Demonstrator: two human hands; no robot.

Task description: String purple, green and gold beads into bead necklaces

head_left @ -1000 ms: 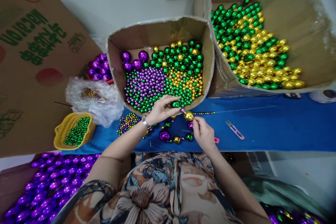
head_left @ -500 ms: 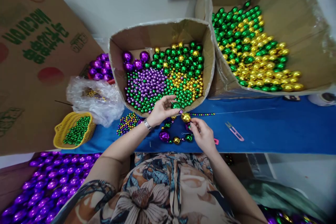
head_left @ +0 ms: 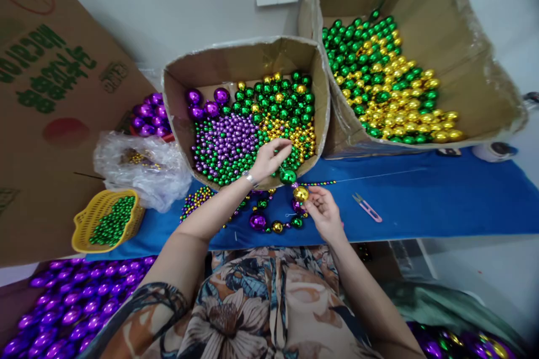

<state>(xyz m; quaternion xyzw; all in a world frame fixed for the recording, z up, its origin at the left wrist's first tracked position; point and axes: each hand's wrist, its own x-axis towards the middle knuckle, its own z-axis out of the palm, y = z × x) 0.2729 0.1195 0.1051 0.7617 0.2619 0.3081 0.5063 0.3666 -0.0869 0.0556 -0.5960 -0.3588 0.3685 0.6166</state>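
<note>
My left hand (head_left: 269, 160) is raised over the near edge of the smaller bead box, thumb and fingertips closed together. What the pinch holds, if anything, is too small to tell. Just below it hangs a large green bead (head_left: 288, 176), with a short pale line at its top. A gold bead (head_left: 300, 194) is held at its side by the fingers of my right hand (head_left: 325, 214). Beads in purple, green and gold form a loop, the bead necklace (head_left: 277, 227), on the blue cloth. A strand of tiny beads (head_left: 320, 183) trails right on a thin thread.
Beads fill the smaller cardboard box (head_left: 248, 56); a larger box (head_left: 475, 67) stands right. Pink thread snips (head_left: 368, 208) lie on the blue cloth (head_left: 421, 202). A yellow basket (head_left: 80, 228) and plastic bag (head_left: 168, 165) sit left. Purple beads (head_left: 80, 297) lie below.
My left hand has let go of the green bead and risen away from it toward the box. My right hand stays at the gold bead. The view has shifted slightly right.
</note>
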